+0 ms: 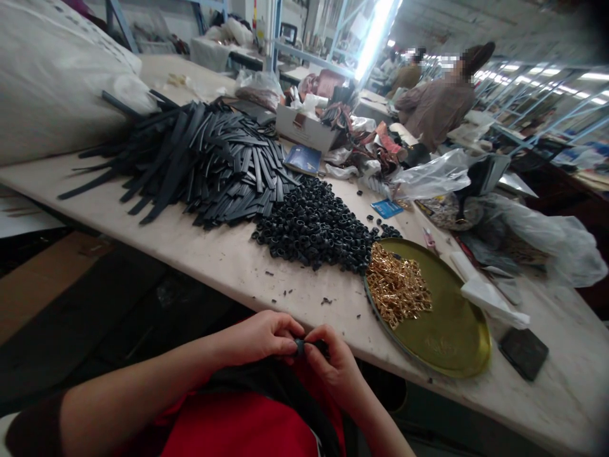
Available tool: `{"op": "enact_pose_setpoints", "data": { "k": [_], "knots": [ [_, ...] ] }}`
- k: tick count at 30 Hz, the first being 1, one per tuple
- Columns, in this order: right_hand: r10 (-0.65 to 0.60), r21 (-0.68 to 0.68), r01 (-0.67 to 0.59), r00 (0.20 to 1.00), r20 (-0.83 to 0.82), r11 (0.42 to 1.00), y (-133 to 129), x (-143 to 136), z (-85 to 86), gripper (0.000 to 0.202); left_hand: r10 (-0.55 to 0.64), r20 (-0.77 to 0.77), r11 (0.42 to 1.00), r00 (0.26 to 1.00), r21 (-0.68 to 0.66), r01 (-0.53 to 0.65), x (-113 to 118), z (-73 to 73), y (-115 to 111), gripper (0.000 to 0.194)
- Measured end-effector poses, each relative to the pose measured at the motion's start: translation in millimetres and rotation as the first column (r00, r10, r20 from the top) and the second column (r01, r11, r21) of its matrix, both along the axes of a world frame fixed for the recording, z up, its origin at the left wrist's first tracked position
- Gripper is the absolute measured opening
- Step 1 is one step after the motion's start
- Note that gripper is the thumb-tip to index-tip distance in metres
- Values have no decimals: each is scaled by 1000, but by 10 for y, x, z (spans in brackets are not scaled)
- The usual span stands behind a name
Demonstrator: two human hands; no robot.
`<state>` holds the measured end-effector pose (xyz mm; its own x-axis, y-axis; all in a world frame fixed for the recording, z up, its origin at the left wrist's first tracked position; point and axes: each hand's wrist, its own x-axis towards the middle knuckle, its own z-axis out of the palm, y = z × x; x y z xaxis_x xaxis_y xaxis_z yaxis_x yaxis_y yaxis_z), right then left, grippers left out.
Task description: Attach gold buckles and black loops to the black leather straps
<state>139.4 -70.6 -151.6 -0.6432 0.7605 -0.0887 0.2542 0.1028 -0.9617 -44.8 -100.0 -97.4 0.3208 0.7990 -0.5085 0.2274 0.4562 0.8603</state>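
Observation:
My left hand point(266, 338) and my right hand point(333, 363) meet in front of my lap, near the table's front edge. Between their pinched fingertips is a small black strap loop point(299, 347), mostly covered by the fingers. Beyond the hands, a heap of similar black loops point(316, 222) lies on the table point(228, 273). Gold-coloured metal buckles point(399, 285) are piled on the left side of a round, olive-gold tray point(451, 336). Long black straps point(204, 158) form a large pile to the left of the loops.
A large white sack point(61, 89) stands at the table's left end. Behind the loops are a blue booklet point(303, 158) and a white box point(304, 127). Right of the tray lie a dark square block point(523, 352) and clear plastic bags point(547, 241). A person point(435, 105) stands farther back.

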Motion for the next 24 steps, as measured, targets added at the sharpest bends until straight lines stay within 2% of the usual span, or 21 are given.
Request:
{"op": "enact_pose_setpoints", "data": {
  "k": [2,4,8,13,19,24],
  "knots": [
    [-2,7,2,1000,21,1000,1,-13,-28,9,-116,-62,993,991,-40,113,-40,0,10,26],
    [-7,40,6,999,32,999,11,-29,-52,10,-203,-154,979,967,-62,196,-61,4,21,32],
    [15,102,-17,1000,20,995,47,-22,-66,8,-237,-327,966,915,23,258,-29,3,76,35],
    [6,175,-6,1000,2,985,65,21,-73,6,-276,-462,912,842,149,381,21,25,151,34],
    [-20,272,-8,995,97,962,81,-1,-14,8,-308,-482,893,820,151,424,-9,165,140,33],
    [-5,326,-34,993,119,945,32,20,49,6,-250,-470,908,846,188,373,14,116,108,33]
  ]
}}
